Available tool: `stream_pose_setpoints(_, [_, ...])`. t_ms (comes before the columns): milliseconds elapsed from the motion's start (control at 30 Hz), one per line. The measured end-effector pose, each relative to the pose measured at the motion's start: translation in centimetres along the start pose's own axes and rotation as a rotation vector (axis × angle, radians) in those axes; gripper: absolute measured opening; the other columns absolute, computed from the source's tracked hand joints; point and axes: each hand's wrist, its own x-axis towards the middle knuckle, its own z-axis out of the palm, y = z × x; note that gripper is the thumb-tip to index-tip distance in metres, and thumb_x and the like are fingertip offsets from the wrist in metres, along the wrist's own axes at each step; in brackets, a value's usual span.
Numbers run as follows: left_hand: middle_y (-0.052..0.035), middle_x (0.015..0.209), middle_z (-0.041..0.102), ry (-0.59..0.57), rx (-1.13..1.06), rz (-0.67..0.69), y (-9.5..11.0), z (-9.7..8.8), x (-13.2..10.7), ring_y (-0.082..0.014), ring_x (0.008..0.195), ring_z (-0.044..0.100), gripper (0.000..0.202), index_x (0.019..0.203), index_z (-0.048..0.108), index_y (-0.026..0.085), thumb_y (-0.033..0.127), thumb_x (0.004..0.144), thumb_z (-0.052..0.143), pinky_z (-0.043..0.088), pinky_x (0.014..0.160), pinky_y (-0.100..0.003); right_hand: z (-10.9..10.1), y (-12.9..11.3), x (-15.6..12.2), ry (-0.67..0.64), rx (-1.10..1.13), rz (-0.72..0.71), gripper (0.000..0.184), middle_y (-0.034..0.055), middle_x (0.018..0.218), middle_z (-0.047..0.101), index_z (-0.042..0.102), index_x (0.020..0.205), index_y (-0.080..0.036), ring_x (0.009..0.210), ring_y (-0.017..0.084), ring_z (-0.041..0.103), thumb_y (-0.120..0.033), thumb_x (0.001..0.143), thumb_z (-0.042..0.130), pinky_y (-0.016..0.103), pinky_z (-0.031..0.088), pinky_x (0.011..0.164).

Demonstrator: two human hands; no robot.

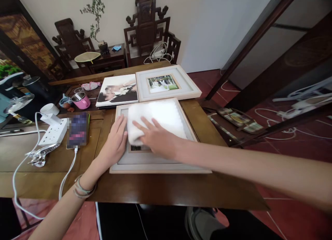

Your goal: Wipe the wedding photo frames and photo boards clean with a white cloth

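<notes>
A framed picture (160, 165) lies flat on the wooden table in front of me. A folded white cloth (166, 115) covers most of it, and only a dark strip of the picture shows below the cloth. My right hand (157, 136) lies on the cloth with its fingers spread, pressing it against the frame. On the left edge of the frame, my left hand (116, 139) rests flat with fingers stretched out. A bracelet (84, 188) is around the left wrist.
Behind the frame lie a second framed photo (168, 68) and a photo album (119, 89). To the left are a phone (77, 131) on a charging cable, a power strip (54, 131) and a pink mug (81, 100). Chairs (146, 25) stand by the wall.
</notes>
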Motion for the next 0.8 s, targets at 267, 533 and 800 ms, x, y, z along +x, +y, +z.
stream_pose_setpoints(267, [-0.0122, 0.165, 0.004, 0.055, -0.126, -0.008, 0.0, -0.3, -0.2, -0.0258, 0.151, 0.007, 0.065, 0.156, -0.002, 0.022, 0.043, 0.102, 0.027, 0.011, 0.122, -0.048, 0.5, -0.7, 5.9, 0.086, -0.037, 0.125, 0.04, 0.0197, 0.156, 0.029, 0.064, 0.126, -0.013, 0.14, 0.05, 0.018, -0.007, 0.091, 0.046, 0.073, 0.026, 0.106])
stream_pose_setpoints(533, [-0.0142, 0.163, 0.017, 0.055, -0.162, -0.056, 0.0, -0.3, -0.4, -0.0265, 0.15, 0.016, 0.07, 0.156, 0.013, 0.017, 0.057, 0.099, 0.016, 0.014, 0.122, -0.048, 0.4, -6.1, -1.1, -0.036, 0.107, -0.091, 0.029, 0.0228, 0.155, 0.029, 0.073, 0.111, -0.015, 0.138, 0.053, 0.021, -0.013, 0.089, 0.055, 0.075, 0.025, 0.103])
stream_pose_setpoints(800, [-0.0178, 0.151, 0.042, 0.055, 0.016, -0.101, -0.2, 0.5, 0.0, -0.0281, 0.147, 0.026, 0.047, 0.141, 0.045, 0.011, 0.031, 0.1, 0.034, 0.023, 0.12, -0.052, -1.8, -4.6, -4.4, -0.436, 0.226, -0.012, 0.05, 0.0194, 0.155, 0.031, 0.073, 0.111, -0.024, 0.137, 0.054, 0.024, -0.006, 0.065, 0.078, 0.078, 0.029, 0.097])
